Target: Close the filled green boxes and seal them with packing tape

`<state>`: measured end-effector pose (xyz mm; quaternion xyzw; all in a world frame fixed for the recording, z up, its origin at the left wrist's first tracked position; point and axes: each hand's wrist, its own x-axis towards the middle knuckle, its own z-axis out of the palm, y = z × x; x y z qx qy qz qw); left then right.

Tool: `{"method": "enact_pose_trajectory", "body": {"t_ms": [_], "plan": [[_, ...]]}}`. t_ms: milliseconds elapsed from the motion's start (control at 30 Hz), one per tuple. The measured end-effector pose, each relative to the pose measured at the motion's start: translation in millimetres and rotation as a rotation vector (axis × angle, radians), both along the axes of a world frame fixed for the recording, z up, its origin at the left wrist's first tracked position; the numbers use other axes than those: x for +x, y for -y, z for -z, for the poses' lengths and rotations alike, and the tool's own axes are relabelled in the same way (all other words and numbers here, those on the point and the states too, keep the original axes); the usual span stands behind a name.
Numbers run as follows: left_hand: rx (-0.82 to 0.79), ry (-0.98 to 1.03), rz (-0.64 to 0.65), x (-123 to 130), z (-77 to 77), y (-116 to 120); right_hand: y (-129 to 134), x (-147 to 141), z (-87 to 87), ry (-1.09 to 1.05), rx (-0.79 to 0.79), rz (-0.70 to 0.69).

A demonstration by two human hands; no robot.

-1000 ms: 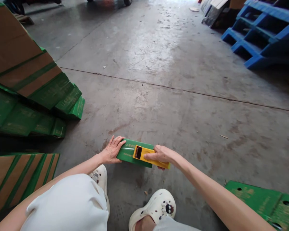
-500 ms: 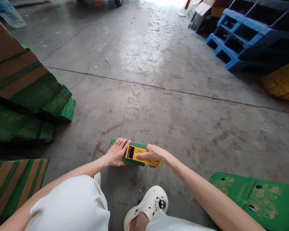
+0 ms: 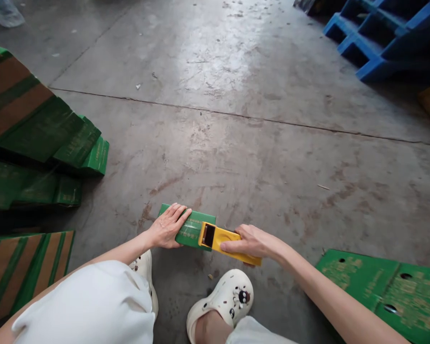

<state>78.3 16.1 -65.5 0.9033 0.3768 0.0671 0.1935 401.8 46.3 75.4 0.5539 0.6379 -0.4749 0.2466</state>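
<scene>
A small green box (image 3: 195, 228) with faint gold print stands in front of my feet. My left hand (image 3: 170, 226) lies flat on its left part, fingers spread. My right hand (image 3: 252, 242) is wrapped round a yellow tool (image 3: 232, 244), thumb on top. The tool's wide end, with a dark opening, rests over the right end of the box, and its other end sticks out past the box to the right. The underside of the tool is hidden.
Green and brown boxes (image 3: 25, 105) are stacked at the left, with a striped one (image 3: 28, 272) below. Green printed cardboard (image 3: 383, 291) lies at the lower right. Blue pallets (image 3: 376, 43) stand at the upper right. White shoes (image 3: 224, 296) are close below the box.
My right hand and the yellow tool have moved right along the box, baring more of its top. My left hand has shifted slightly left, still on the box. The view has tilted down.
</scene>
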Motion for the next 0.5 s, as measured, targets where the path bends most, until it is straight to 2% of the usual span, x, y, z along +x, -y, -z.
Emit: {"method": "enact_pose_trajectory", "body": {"t_ms": [100, 233, 400, 500], "plan": [[-0.009, 0.006, -0.002, 1, -0.7, -1, 6, 20, 5.0, 0.024, -0.01, 0.037], [0.013, -0.002, -0.005, 1, -1.1, 0, 9, 19, 10.3, 0.041, -0.021, 0.062], [0.015, -0.054, -0.009, 5, -3.4, 0, 6, 9, 0.5, 0.016, -0.094, 0.139], [-0.003, -0.095, -0.002, 20, -6.0, 1, 5, 6, -4.6, 0.027, -0.116, 0.153]]}}
